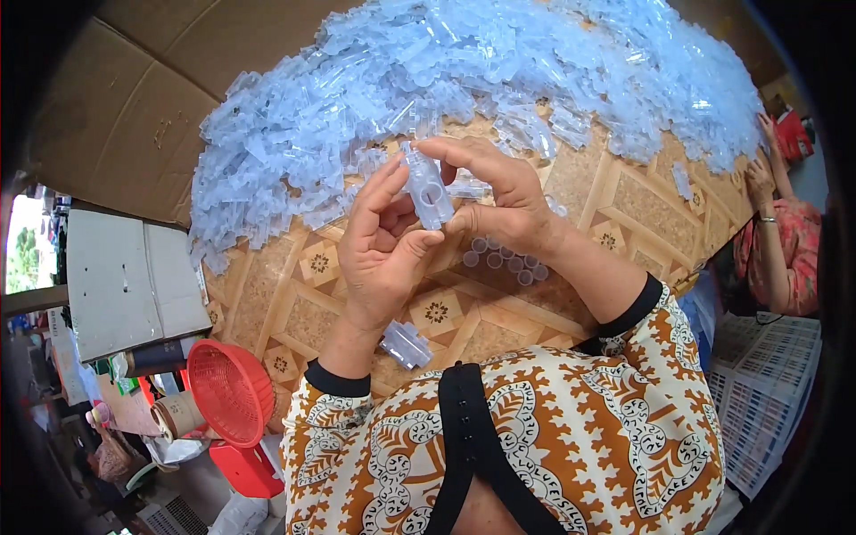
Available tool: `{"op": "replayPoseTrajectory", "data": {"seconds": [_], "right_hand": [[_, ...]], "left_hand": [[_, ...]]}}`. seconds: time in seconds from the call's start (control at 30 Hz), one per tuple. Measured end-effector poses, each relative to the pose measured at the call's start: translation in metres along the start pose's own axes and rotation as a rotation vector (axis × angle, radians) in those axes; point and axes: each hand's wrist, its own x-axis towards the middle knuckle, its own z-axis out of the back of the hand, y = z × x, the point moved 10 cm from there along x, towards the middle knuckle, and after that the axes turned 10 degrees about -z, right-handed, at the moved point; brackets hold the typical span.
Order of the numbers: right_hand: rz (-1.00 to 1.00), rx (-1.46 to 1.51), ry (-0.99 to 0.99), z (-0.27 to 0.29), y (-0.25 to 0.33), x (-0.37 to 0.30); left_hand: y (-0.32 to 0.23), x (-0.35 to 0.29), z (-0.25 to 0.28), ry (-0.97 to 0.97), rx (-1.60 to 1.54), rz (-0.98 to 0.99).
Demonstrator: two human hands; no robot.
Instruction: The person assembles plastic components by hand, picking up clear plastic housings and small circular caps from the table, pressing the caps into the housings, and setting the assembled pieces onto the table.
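Observation:
Between my two hands, above the tabletop, is a clear plastic box (429, 192) with a round opening or disc showing on its face. My left hand (382, 236) grips its left side, fingers curled behind and thumb near the lower end. On the other side my right hand (504, 196) pinches it, index finger at the top and thumb at the bottom. Several small clear round caps (506, 259) lie on the table below my right wrist. Close to my body, a few clear plastic pieces (407, 345) rest together by my left forearm.
A big heap of clear plastic pieces (499, 62) covers the far side of the patterned table (473, 312). Cardboard (116, 107) stands at the left. A red basket (230, 392) sits at the lower left. Another person's hands (762, 183) touch the table's right edge.

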Motion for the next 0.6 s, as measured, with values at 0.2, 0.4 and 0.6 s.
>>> {"op": "replayPoseTrajectory", "data": {"seconds": [0.2,0.4,0.6], "right_hand": [[-0.027,0.081,0.022,0.0001,-0.0061,0.0010],[0.002,0.050,0.027,0.0000,-0.0020,0.0019],[0.033,0.053,0.018,0.0006,-0.0023,0.0005]], "left_hand": [[0.0015,0.0011,0.0002,-0.005,-0.015,0.011],[0.0004,-0.0004,0.0003,-0.009,-0.003,0.013],[0.0004,-0.0004,-0.0007,-0.004,0.012,0.006]]}}
